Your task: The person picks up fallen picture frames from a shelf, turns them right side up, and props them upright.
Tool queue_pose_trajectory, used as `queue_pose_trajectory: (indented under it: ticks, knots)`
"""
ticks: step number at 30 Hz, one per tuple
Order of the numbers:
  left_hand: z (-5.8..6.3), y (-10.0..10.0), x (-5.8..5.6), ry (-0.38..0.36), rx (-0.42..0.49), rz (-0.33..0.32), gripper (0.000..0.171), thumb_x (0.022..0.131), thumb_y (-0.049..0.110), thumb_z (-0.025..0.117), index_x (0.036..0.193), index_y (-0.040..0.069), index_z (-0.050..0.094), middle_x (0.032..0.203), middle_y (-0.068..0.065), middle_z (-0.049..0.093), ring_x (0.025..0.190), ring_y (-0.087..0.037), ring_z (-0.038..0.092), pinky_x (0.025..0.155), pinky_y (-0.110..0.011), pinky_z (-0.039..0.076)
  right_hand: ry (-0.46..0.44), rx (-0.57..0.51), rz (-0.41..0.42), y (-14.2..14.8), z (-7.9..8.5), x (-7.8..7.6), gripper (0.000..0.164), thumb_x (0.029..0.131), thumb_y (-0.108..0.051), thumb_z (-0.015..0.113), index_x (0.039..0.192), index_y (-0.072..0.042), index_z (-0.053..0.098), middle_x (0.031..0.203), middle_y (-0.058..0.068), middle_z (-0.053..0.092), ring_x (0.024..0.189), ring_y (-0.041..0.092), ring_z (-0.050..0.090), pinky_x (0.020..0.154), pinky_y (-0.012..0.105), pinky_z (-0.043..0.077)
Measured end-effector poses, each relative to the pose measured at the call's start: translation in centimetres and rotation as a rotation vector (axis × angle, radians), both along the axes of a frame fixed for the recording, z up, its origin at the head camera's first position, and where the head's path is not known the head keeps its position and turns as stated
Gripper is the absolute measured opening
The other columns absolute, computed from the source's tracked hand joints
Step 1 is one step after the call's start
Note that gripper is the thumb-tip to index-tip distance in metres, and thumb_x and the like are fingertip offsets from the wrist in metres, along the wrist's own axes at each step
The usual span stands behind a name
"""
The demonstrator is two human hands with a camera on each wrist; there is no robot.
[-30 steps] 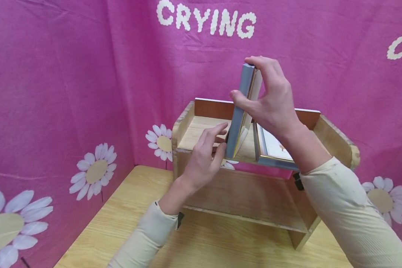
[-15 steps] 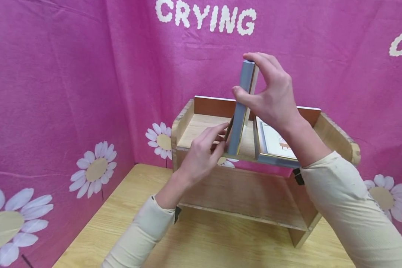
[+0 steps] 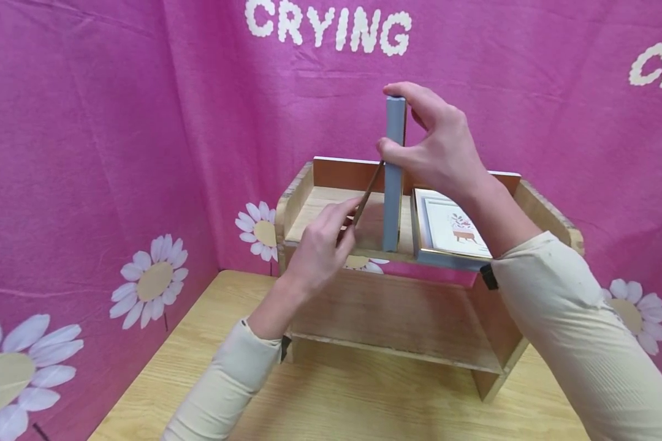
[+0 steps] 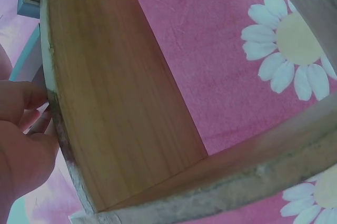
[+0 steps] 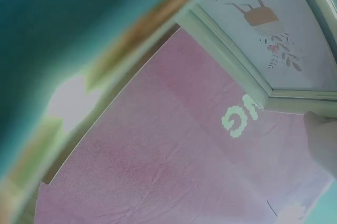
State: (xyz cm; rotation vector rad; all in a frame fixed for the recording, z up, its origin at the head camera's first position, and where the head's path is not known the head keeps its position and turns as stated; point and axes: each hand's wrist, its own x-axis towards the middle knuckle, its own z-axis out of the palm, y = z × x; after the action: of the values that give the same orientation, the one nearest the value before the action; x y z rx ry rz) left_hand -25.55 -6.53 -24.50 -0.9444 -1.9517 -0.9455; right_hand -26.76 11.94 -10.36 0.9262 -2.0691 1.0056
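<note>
My right hand grips the top of an upright picture frame, fingers over its upper edge and thumb on its side. Its blue-grey edge faces me on the wooden shelf unit's top. In the right wrist view, the front of this picture frame shows a drawing of a chair and flowers. My left hand pinches the lower part of the thin brown stand, which slants out from the frame's back. In the left wrist view, the left hand is beside the shelf's edge.
Another picture frame lies face up right of the upright one, its corner by the shelf's front. Below is a lower shelf. The unit stands on a wooden table before a pink flowered cloth.
The upright picture frame has shifted left and straightened from its lean, the right hand moving with it. The left hand has moved left, drawing the brown stand out from the frame's back.
</note>
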Motion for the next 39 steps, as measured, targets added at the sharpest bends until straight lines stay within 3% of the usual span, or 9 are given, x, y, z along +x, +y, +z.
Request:
queue_pose_trajectory:
  ticks: [11, 18, 22, 31, 39]
  knots:
    - [-0.1, -1.5, -0.5, 0.032, -0.007, 0.082, 0.043, 0.088, -0.012, 0.058, 0.131, -0.005, 0.057, 0.109, -0.02, 0.066, 0.1, -0.028, 0.064, 0.091, -0.03, 0.056, -0.072, 0.061, 0.013, -0.9, 0.3, -0.2, 0.054, 0.082, -0.006, 0.073, 0.134, -0.011, 0.06, 0.135, 0.005, 0.061, 0.131, 0.013, 0.049, 0.114, 0.027, 0.036]
    - [-0.3, -1.8, -0.6, 0.063, -0.042, 0.049, 0.048, 0.085, -0.015, 0.061, 0.132, -0.007, 0.055, 0.115, -0.023, 0.065, 0.106, -0.033, 0.064, 0.097, -0.032, 0.054, -0.119, 0.084, 0.036, -1.1, 0.3, -0.4, 0.054, 0.082, -0.006, 0.073, 0.134, -0.014, 0.061, 0.132, 0.005, 0.061, 0.129, 0.014, 0.05, 0.114, 0.031, 0.037]
    - [-0.4, -2.1, -0.8, 0.056, -0.049, 0.033, 0.046, 0.086, -0.014, 0.062, 0.131, -0.009, 0.055, 0.115, -0.023, 0.065, 0.104, -0.032, 0.065, 0.094, -0.032, 0.055, -0.167, 0.112, 0.041, -1.5, 0.5, -0.5, 0.055, 0.083, -0.009, 0.073, 0.135, -0.018, 0.06, 0.136, 0.004, 0.059, 0.134, 0.018, 0.048, 0.116, 0.034, 0.036]
    - [-0.5, -2.4, -0.7, 0.039, -0.04, 0.003, 0.041, 0.087, -0.012, 0.061, 0.128, -0.01, 0.056, 0.114, -0.023, 0.064, 0.099, -0.03, 0.067, 0.087, -0.029, 0.058, -0.183, 0.143, 0.097, -2.4, 0.6, -0.7, 0.052, 0.083, -0.005, 0.071, 0.132, -0.016, 0.06, 0.12, 0.007, 0.061, 0.113, 0.017, 0.054, 0.115, 0.034, 0.036]
    - [0.2, -2.3, -0.4, -0.077, 0.033, -0.024, 0.03, 0.093, -0.007, 0.055, 0.123, -0.006, 0.058, 0.113, -0.018, 0.065, 0.097, -0.025, 0.067, 0.085, -0.024, 0.057, -0.212, 0.113, 0.142, -2.1, 0.9, -0.4, 0.054, 0.083, -0.001, 0.07, 0.134, -0.015, 0.06, 0.131, 0.005, 0.059, 0.121, 0.013, 0.053, 0.116, 0.03, 0.034]
